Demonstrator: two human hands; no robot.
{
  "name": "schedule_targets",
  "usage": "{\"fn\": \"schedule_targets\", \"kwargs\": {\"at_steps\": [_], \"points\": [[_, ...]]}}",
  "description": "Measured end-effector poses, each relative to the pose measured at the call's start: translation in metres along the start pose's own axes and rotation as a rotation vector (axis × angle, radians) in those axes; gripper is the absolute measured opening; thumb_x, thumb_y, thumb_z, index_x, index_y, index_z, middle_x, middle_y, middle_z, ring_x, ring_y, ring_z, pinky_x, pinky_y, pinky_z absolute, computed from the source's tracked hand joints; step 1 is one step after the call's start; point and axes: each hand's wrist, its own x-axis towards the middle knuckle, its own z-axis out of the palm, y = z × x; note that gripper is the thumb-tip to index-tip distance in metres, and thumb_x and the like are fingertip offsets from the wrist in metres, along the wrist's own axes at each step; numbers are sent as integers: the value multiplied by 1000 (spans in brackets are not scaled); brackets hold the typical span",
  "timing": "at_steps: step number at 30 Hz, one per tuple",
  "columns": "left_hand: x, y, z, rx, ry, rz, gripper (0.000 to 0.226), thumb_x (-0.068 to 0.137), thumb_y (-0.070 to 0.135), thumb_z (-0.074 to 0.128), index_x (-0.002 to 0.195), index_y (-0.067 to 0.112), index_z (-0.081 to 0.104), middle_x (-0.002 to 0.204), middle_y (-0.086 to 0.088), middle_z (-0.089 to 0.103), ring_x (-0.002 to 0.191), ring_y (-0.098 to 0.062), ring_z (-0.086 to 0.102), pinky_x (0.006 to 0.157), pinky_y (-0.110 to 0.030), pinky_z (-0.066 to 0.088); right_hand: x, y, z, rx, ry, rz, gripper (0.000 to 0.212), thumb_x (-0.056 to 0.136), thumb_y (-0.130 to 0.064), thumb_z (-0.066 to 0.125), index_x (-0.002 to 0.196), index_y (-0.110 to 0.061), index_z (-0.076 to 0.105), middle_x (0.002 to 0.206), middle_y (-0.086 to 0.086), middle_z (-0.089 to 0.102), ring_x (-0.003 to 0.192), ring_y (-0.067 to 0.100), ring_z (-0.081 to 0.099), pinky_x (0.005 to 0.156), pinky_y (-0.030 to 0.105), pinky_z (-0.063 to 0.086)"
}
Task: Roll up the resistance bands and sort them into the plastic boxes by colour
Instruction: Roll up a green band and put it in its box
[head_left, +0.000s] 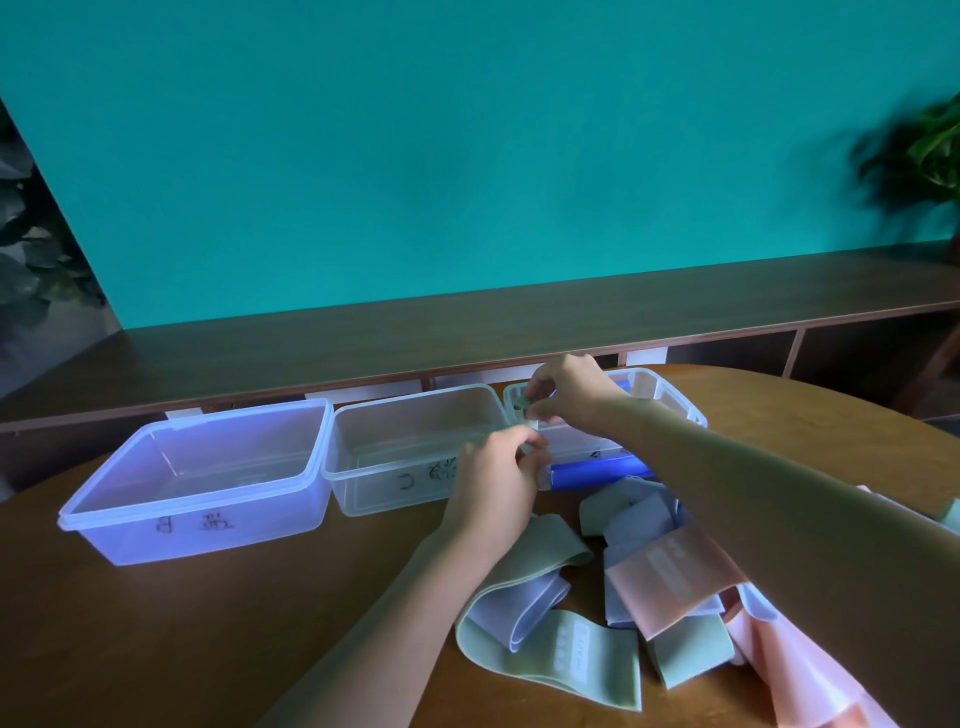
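**Green band getting rolled over the boxes**

Both hands are up by the boxes, working one green band (527, 410). The right hand (566, 392) pinches a small green roll between thumb and fingers, right over the near-left corner of the right box (675, 402). The left hand (496, 480) sits a bit nearer, fingers curled on what looks like the loose tail of that same band, though it's blurry there so I can't swear to it. My guess is the tail is kept taut so the roll stays tight.

Three clear boxes stand in a row along the far side of the counter (208, 623): left box (197, 525) and middle box (389, 493) look to have nothing in them, each with handwriting on the front. A blue roll (597, 474) lies against the front of the right box, whether in or out I can't tell.

The unrolled pile (649, 597) of green, pink and pale blue bands sits near the person, within easy reach. Plenty left to roll.
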Motion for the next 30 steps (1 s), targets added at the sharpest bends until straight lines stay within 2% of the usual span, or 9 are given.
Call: {"fn": "schedule_targets", "kwargs": {"at_steps": [5, 7, 13, 16, 19, 21, 25, 28, 30], "points": [[0, -3, 2, -26, 11, 1, 20, 97, 27, 58, 109, 37, 71, 87, -5, 70, 72, -18, 68, 65, -30, 59, -3, 2, 0, 14, 3, 4, 30, 80, -14, 85, 108, -6, 74, 101, 6, 71, 85, 14, 64, 65, 11, 44], [0, -5, 2, -39, 13, -1, 24, 97, 29, 58, 116, 38, 70, 92, -5, 70, 77, -19, 69, 69, -30, 60, -4, 6, -1, 37, 13, 24, 33, 80, -13, 85, 109, -6, 73, 100, 9, 71, 80, 17, 65, 60, 11, 44], [-5, -4, -3, -34, 25, 17, 31, 99, 25, 57, 126, 37, 68, 95, -4, 71, 61, -13, 69, 64, -20, 57, -8, 11, -7, 74, 11, 73, 30, 80, -6, 83, 108, -4, 72, 97, 12, 75, 81, 22, 74, 78, 32, 62], [-11, 2, -8, -50, 54, 33, 33, 99, 21, 58, 129, 33, 67, 91, -6, 71, 57, -14, 68, 54, -9, 48, -11, 12, -11, 49, 19, 62, 27, 83, -6, 80, 110, -5, 73, 98, 11, 75, 70, 15, 72, 63, 13, 55], [-21, 8, -14, -38, 87, 30, 36, 99, 20, 57, 132, 34, 64, 82, -4, 72, 60, -15, 68, 61, -19, 55, -24, 6, -22, 22, 46, 54, 25, 85, -10, 80, 110, -8, 75, 96, 7, 75, 61, 7, 65, 54, 3, 44], [-30, 10, -20, 1, 103, 21, 36, 100, 25, 57, 134, 36, 62, 87, -2, 72, 72, -12, 68, 73, -31, 58, -39, -1, -32, -2, 73, 30, 22, 86, -14, 79, 108, -12, 76, 98, 5, 76, 71, 10, 64, 59, 10, 45], [-64, 19, -34, 81, 163, 64, 31, 99, 29, 61, 129, 33, 65, 103, 5, 72, 91, -7, 58, 79, -26, 50, -79, -20, -53, 3, 161, -19, 5, 89, -23, 73, 87, -20, 77, 85, 1, 77, 75, 19, 65, 71, 27, 54], [-96, 22, -43, 83, 273, 168, 25, 95, 23, 68, 119, 24, 71, 103, 7, 73, 93, -12, 66, 79, -27, 57, -120, -38, -63, 73, 239, -6, 14, 91, -26, 68, 77, -28, 71, 82, -3, 76, 78, 11, 68, 70, 23, 49], [-117, 20, -44, 94, 324, 236, 21, 92, 18, 71, 113, 20, 74, 104, 7, 72, 92, -10, 67, 80, -25, 57, -151, -51, -60, 104, 285, -6, 18, 93, -26, 66, 78, -18, 73, 77, 2, 75, 72, 13, 68, 68, 30, 51]]}}
